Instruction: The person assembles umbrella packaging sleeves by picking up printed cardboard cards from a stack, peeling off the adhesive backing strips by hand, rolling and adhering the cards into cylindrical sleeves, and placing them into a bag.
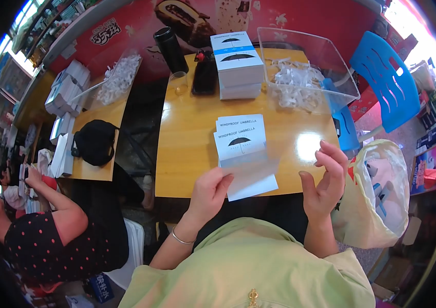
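Black tumbler [170, 50], one bin [352, 96] beyond my papers [239, 124], left hand [208, 194] pinching one blurred sheet [253, 168], right hand [326, 180] empty, half open.

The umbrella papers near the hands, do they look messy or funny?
A bit messy! The umbrella papers lie askew on the table, with edges sticking out unevenly instead of lining up. The banded stack behind them looks neater. I can't see any rips.
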Tool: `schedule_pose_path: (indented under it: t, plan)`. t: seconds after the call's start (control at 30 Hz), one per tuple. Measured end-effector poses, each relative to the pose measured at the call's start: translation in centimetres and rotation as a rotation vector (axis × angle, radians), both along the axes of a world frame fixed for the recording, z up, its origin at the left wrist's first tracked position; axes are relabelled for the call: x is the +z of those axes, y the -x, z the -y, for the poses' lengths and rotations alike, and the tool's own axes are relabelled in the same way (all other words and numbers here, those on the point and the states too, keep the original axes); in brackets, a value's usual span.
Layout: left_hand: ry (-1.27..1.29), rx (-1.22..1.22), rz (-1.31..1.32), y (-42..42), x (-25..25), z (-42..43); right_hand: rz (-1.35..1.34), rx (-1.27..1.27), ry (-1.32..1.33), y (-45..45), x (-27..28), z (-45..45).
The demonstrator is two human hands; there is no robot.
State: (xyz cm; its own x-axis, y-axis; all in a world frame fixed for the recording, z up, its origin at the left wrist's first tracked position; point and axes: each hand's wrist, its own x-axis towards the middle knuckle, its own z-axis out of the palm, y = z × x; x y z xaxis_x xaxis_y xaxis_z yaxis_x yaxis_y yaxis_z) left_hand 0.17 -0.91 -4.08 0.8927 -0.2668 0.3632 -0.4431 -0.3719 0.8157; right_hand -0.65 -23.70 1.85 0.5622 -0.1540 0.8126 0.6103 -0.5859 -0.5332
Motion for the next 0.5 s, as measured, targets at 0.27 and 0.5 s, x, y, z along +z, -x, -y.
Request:
schedule_pose_path:
  t: [0.27,0.5]
  plan:
    - [0.612,0.002,-0.612,1.3,2.3,0.9,-0.184,0.597,0.242,0.5,-1.0,-3.4]
    - [0.648,-0.123,-0.679,1.3,3.0,1.2,-0.170,0.629,0.201,0.3,-2.7,-4.8]
